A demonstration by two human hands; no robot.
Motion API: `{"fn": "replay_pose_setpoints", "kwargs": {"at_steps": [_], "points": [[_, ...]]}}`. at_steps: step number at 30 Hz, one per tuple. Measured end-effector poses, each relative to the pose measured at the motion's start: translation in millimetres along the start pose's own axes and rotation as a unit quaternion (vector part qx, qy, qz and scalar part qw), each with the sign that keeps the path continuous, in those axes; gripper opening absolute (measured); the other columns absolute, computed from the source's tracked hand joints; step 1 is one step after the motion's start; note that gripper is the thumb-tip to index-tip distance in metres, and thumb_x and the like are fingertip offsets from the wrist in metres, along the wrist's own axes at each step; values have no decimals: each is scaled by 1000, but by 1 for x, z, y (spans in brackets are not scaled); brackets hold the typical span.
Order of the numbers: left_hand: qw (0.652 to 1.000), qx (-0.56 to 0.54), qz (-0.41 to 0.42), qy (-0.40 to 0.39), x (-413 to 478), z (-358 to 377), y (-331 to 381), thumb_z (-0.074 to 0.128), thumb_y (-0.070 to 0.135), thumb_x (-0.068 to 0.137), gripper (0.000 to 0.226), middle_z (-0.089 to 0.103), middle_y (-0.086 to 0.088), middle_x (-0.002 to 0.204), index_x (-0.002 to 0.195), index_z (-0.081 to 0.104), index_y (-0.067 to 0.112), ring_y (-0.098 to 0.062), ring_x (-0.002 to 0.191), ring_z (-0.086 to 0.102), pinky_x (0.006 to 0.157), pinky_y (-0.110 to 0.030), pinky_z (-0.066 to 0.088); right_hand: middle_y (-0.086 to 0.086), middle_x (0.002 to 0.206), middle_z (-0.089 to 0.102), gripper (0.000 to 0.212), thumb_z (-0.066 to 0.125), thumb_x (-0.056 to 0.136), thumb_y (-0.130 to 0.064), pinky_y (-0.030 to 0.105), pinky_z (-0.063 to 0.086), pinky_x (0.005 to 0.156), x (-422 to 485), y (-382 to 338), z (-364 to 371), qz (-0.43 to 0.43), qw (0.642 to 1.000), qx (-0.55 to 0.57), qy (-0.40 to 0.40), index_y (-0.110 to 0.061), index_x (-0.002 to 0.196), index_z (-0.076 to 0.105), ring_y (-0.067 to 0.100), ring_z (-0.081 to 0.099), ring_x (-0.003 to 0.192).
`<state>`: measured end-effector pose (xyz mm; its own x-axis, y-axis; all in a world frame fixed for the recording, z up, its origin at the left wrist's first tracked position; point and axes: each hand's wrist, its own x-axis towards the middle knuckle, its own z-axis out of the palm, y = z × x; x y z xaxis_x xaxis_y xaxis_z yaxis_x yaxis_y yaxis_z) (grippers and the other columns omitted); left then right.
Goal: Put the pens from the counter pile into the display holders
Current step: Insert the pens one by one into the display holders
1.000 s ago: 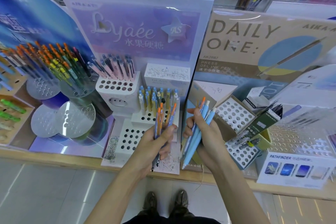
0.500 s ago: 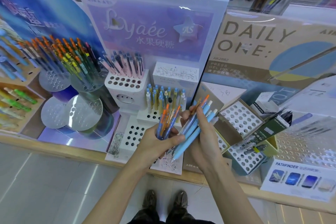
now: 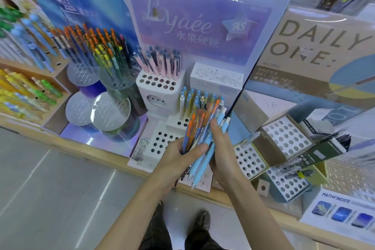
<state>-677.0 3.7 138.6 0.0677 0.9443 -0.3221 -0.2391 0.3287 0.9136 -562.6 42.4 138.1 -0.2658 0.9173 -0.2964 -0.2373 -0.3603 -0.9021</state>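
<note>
My left hand (image 3: 178, 158) grips a bunch of orange-topped pens (image 3: 191, 130), thumb laid across them. My right hand (image 3: 223, 152) holds a fan of light blue pens (image 3: 205, 156), tips pointing down at the counter edge. The two bunches overlap between my hands, just in front of the white stepped holder (image 3: 162, 140) with round holes. That holder's middle tier carries several blue-capped pens (image 3: 194, 103); its top block (image 3: 160, 83) carries pink and dark pens. No loose pile of pens shows on the counter.
Clear round acrylic stands (image 3: 109, 113) with orange-topped pens (image 3: 91, 46) sit left. A purple Lyaée board (image 3: 203, 26) rises behind. Perforated white boxes (image 3: 284, 140) and a tilted dark pen box (image 3: 324, 148) lie right. The wooden counter edge (image 3: 101, 148) runs across below.
My hands have come together: the orange-topped bunch and the blue bunch now overlap, where a second ago they were apart. The camera has shifted right and closer to the display.
</note>
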Motion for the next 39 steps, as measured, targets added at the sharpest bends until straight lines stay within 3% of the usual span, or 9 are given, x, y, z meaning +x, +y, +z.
{"fn": "replay_pose_setpoints", "kwargs": {"at_steps": [4, 8, 12, 14, 17, 19, 22, 30, 39], "points": [[1000, -11, -12, -8, 0, -14, -2, 71, 32, 72, 29, 74, 0, 84, 97, 71, 17, -13, 79, 70, 67, -20, 52, 4, 103, 72, 46, 45, 81, -60, 41, 51, 92, 7, 5, 4, 19, 993, -117, 13, -28, 100, 71, 19, 67, 98], [998, -46, -35, -38, 5, -39, 6, 71, 20, 78, 20, 42, 5, 50, 61, 60, 22, -7, 40, 36, 45, -21, 31, 11, 83, 54, 48, 41, 71, -63, 41, 48, 78, 10, 9, 24, 21, 977, -208, 34, -17, 77, 53, 23, 55, 79], [999, -32, -23, -35, 15, -64, 14, 64, 12, 87, 34, 33, 4, 47, 54, 61, 22, -8, 39, 30, 40, -19, 30, 8, 65, 60, 47, 46, 80, -50, 39, 50, 53, 18, 23, 54, -42, 989, -120, 74, -7, 75, 63, 22, 59, 61], [999, -25, -11, -36, 20, -82, 17, 62, 19, 83, 27, 33, 5, 49, 57, 55, 24, -9, 41, 31, 41, -20, 30, -4, 87, 74, 37, 39, 89, -38, 22, 54, 68, 24, 30, 58, -65, 992, -57, 96, -27, 92, 74, 10, 70, 85], [998, 10, -18, -65, 26, -119, 18, 64, 28, 77, 18, 37, 4, 51, 62, 55, 26, -12, 44, 33, 43, -22, 31, -8, 94, 72, 44, 31, 93, -35, 34, 52, 89, 25, 36, 46, -85, 979, -81, 164, -24, 104, 72, 13, 66, 97], [997, 15, -40, -66, 29, -140, 13, 67, 29, 70, 14, 38, 3, 52, 73, 57, 19, -12, 43, 33, 43, -21, 34, -12, 71, 59, 42, 33, 91, -38, 48, 48, 81, 23, 44, 37, -57, 963, -130, 228, -30, 89, 74, 14, 58, 75], [996, 11, -71, -47, 32, -160, 3, 65, 21, 72, 21, 33, 3, 52, 87, 56, 11, -9, 40, 29, 41, -19, 34, -11, 60, 49, 30, 39, 96, -28, 40, 42, 63, 21, 59, 32, -56, 950, -117, 284, -23, 85, 67, 11, 46, 58], [994, 18, -83, -61, 43, -184, -5, 69, 26, 68, 31, 34, 4, 51, 87, 52, 9, -8, 39, 30, 40, -18, 34, -5, 82, 52, 42, 38, 100, -34, 30, 46, 79, 36, 72, 50, -36, 937, -100, 333, -34, 79, 73, 14, 53, 82], [994, 47, -52, -80, 43, -197, 1, 61, 20, 79, 15, 34, 7, 49, 86, 52, 10, -7, 40, 31, 41, -18, 35, -16, 43, 47, 25, 55, 97, -22, 15, 29, 41, 50, 68, 67, -54, 934, -209, 285, -15, 74, 62, 4, 33, 40]]}}
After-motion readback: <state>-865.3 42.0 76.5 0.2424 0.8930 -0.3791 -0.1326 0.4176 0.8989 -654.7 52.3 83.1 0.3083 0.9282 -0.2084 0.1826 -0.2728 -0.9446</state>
